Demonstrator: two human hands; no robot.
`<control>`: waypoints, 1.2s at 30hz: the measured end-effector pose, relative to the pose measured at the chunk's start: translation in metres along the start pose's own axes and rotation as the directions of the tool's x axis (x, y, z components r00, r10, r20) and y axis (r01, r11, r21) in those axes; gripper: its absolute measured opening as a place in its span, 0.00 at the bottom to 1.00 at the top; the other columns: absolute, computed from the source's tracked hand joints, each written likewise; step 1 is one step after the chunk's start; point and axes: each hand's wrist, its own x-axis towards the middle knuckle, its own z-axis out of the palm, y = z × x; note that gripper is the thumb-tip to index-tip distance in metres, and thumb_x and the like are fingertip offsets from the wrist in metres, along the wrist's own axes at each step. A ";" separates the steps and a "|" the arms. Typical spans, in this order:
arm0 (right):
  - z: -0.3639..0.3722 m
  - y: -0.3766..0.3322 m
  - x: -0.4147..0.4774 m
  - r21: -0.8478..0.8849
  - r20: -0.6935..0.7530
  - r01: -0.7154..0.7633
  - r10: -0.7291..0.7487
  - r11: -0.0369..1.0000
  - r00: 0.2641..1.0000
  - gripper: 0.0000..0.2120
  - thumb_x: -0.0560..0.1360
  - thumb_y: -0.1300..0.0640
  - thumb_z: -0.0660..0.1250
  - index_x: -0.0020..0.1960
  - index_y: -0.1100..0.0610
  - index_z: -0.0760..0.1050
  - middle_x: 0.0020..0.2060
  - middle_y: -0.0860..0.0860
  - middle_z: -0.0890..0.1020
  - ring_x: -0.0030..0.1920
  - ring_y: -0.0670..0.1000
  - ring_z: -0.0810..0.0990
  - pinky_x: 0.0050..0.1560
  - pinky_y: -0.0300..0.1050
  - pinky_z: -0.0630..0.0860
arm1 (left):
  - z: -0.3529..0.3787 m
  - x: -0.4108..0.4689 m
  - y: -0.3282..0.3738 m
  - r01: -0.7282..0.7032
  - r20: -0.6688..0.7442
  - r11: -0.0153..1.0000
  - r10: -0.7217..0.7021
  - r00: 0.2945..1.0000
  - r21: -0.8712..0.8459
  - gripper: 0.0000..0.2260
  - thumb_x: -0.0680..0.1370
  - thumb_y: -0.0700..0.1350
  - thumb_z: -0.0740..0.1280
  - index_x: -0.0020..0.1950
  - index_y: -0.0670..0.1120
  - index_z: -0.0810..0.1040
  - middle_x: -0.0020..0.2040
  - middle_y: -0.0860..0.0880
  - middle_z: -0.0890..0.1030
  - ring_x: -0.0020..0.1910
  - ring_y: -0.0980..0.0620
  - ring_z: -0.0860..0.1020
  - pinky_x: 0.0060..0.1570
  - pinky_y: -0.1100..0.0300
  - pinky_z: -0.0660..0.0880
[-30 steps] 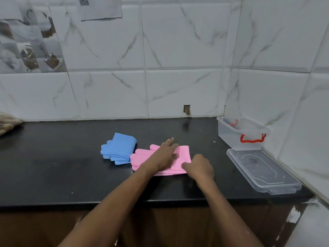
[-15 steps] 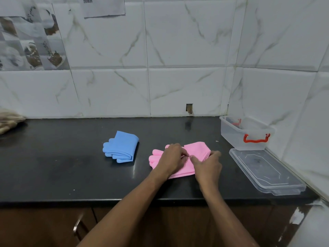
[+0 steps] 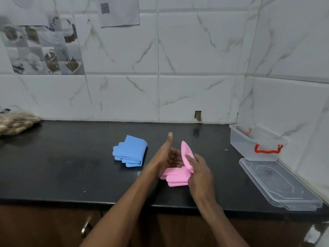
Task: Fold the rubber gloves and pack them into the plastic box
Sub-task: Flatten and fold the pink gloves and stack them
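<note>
While the pink gloves (image 3: 176, 176) are only half folded, the step in hand looks to be turning their cuff end over the rest. It goes best kept low on the black bench (image 3: 71, 166), which gives a hard flat bed to press against. The plastic box (image 3: 242, 147) stands open at two o'clock from them, against the corner wall, with its lid (image 3: 277, 186) lying flat at about four o'clock, so the packet should end up no wider than that box. The blue gloves (image 3: 130, 152), lying folded at ten o'clock, give a fair pattern. The left hand (image 3: 164, 155) stands on edge just behind the raised flap, released, its fingers (image 3: 175, 160) straight and thumb up, holding nothing; I judge it should drop flat onto the lower layer to pin it. The right hand (image 3: 202, 175) grasps the flap, its fingers (image 3: 190, 158) laid over the near face with the thumb hidden. It should carry the flap across toward nine o'clock, edges matched, then press out trapped air, since rubber likely springs back. The pink pair lies near the bench's front edge, about midway along it. It is matte and soft, stacked one on the other, glove tips pointing to eight o'clock, cuff end standing nearly upright like a pointed leaf.
</note>
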 end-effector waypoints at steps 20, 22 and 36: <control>0.013 0.010 -0.006 -0.248 0.488 0.520 -0.358 0.817 0.796 0.37 0.73 0.43 0.42 0.80 0.55 0.50 0.79 0.51 0.52 0.79 0.49 0.45 0.75 0.46 0.35 | 0.004 0.011 -0.024 -0.154 -0.505 0.936 0.303 0.808 0.315 0.06 0.76 0.40 0.69 0.49 0.38 0.83 0.48 0.44 0.84 0.48 0.48 0.81 0.47 0.58 0.76; 0.013 0.012 -0.008 -0.281 0.508 0.511 -0.326 0.812 0.797 0.36 0.74 0.42 0.42 0.80 0.53 0.48 0.80 0.51 0.49 0.79 0.49 0.44 0.76 0.47 0.37 | 0.009 0.010 -0.019 -0.160 -0.453 0.769 0.515 0.728 0.619 0.08 0.76 0.42 0.70 0.54 0.42 0.83 0.52 0.48 0.82 0.51 0.50 0.79 0.49 0.61 0.73; -0.005 0.006 0.044 0.018 0.163 -0.454 0.445 0.891 0.881 0.20 0.74 0.43 0.67 0.44 0.61 0.73 0.45 0.59 0.81 0.45 0.58 0.78 0.43 0.47 0.72 | 0.003 0.021 -0.039 -0.053 -0.221 0.461 0.520 0.825 0.886 0.18 0.81 0.39 0.53 0.70 0.45 0.71 0.63 0.42 0.78 0.62 0.41 0.74 0.60 0.48 0.69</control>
